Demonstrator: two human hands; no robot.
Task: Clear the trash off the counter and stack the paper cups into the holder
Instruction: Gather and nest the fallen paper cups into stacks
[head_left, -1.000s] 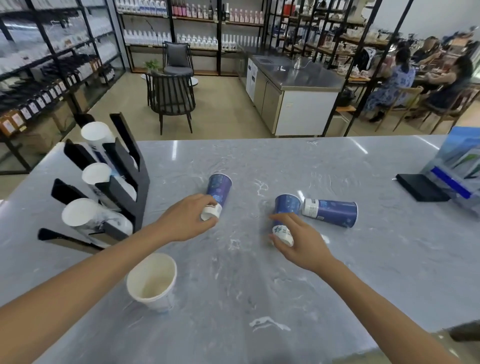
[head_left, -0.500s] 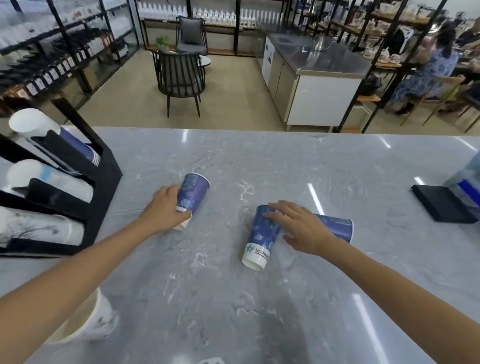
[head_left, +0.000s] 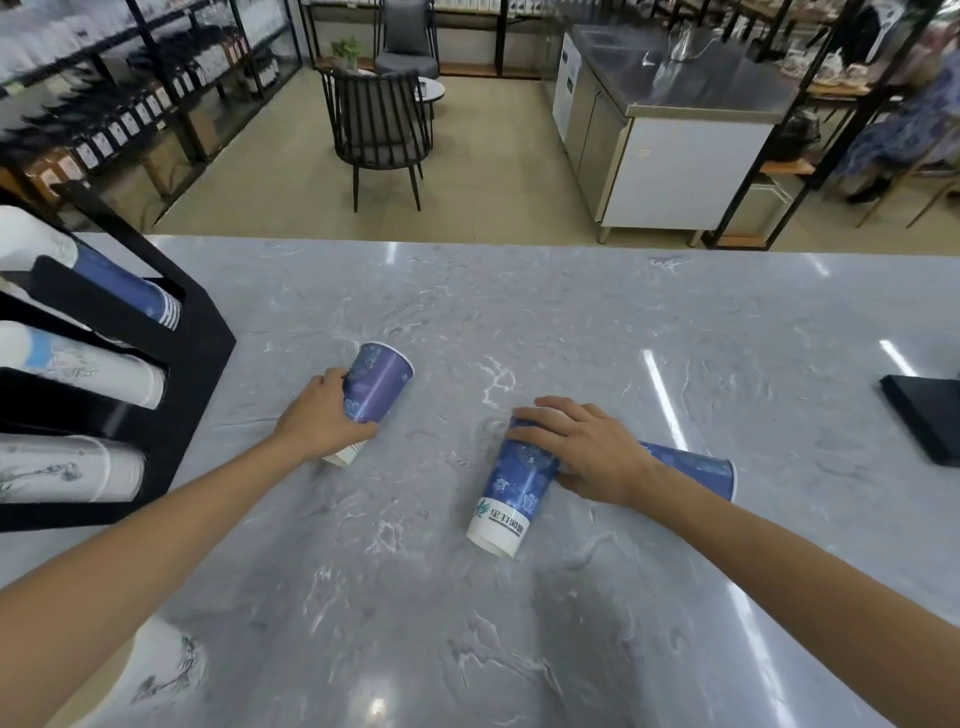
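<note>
Three blue paper cups lie on their sides on the grey marble counter (head_left: 571, 322). My left hand (head_left: 322, 415) is wrapped around the left blue cup (head_left: 376, 387), whose mouth points away from me. My right hand (head_left: 587, 452) rests over the upper end of the middle blue cup (head_left: 511, 493), whose white base points toward me. The third blue cup (head_left: 696, 467) lies behind my right wrist, partly hidden. A black cup holder (head_left: 192, 364) at the left edge holds rows of stacked blue and white cups. A white cup (head_left: 161, 670) with ink drawing sits near my left forearm.
A black flat object (head_left: 924, 415) lies at the counter's right edge. Beyond the counter are a black chair (head_left: 379, 124), a steel work counter (head_left: 675, 130), shelving with bottles on the left, and a seated person at far right.
The view has shifted closer and lower. My left hand has tightened on the left cup; my right hand stays on the middle cup, fingers spreading over it.
</note>
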